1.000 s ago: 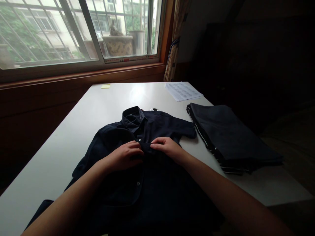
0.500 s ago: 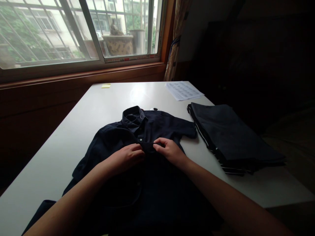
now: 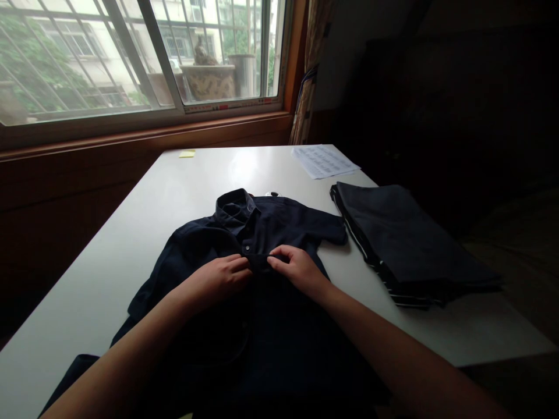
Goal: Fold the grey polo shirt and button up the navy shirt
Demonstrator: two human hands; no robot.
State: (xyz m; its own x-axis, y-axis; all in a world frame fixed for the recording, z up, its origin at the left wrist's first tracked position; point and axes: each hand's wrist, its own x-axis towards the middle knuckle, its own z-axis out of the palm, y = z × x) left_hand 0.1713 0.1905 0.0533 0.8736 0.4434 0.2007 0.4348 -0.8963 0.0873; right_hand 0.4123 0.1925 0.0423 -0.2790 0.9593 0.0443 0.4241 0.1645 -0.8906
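Note:
A dark navy short-sleeved shirt (image 3: pixel 283 221) lies face up on a white table (image 3: pixel 183 186), collar toward the window. My left hand (image 3: pixel 218 279) and my right hand (image 3: pixel 294 269) meet at the shirt's front placket just below a small white button. Both hands are closed, fingers pinching the fabric edges of the placket from either side. The lower part of the shirt runs under my forearms toward the near table edge.
A stack of folded dark garments (image 3: pixel 402 238) sits at the right side of the table. A printed paper sheet (image 3: pixel 323 160) lies at the far right corner, a yellow sticky note (image 3: pixel 187 153) at the far left. A window and wooden sill stand behind.
My hands stay at the same spot on the placket; the fingers have shifted slightly, the right hand drawing in toward the left.

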